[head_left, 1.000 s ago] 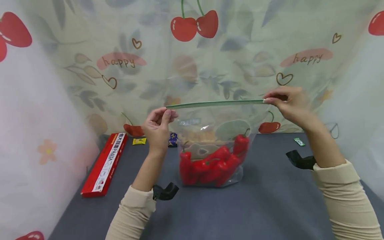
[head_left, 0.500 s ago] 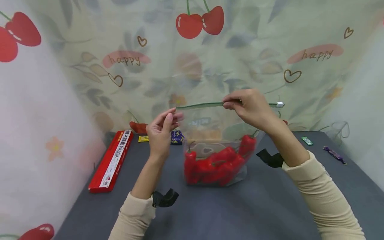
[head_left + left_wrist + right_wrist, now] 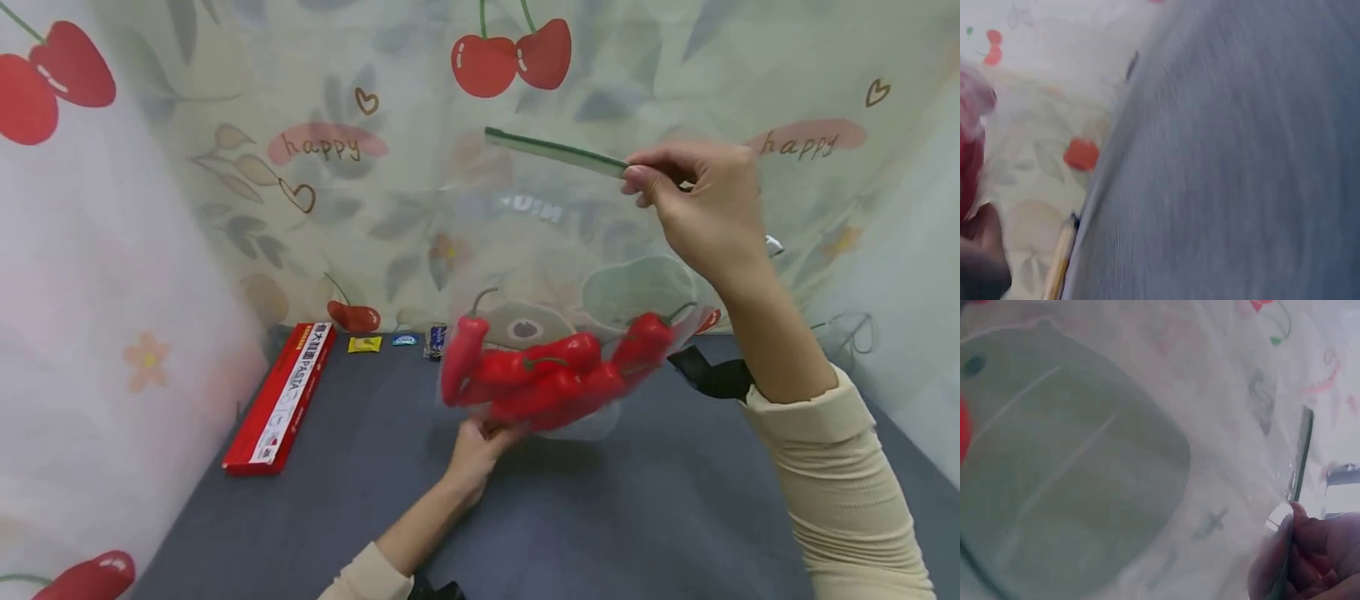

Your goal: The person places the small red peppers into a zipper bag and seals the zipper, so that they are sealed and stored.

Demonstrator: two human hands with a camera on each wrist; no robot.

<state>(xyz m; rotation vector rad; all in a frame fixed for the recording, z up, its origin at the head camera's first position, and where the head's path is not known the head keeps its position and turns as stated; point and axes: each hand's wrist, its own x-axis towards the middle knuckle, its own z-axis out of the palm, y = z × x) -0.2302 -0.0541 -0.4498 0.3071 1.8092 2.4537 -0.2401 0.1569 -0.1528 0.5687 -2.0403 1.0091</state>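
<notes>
Bag (image 3: 570, 250) of peppers hangs above grey table (image 3: 675, 517), cherry-print backdrop (image 3: 225, 167).

A staged recording booth: cherry-print curtains (image 3: 225, 167) around a grey table (image 3: 360, 483).

Your right hand (image 3: 705, 208) is raised high, its fingers pinched together, forearm bent upward. Your left hand (image 3: 476, 446) is low, well below the right hand, palm up with curled fingers.

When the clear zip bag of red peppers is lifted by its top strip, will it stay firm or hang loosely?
The zip bag probably hangs floppy: its thin film sags below the right hand, which pinches the green strip. The red peppers bunch at the bottom, likely making it bottom-heavy and apt to swing; the left hand supports it underneath.
</notes>
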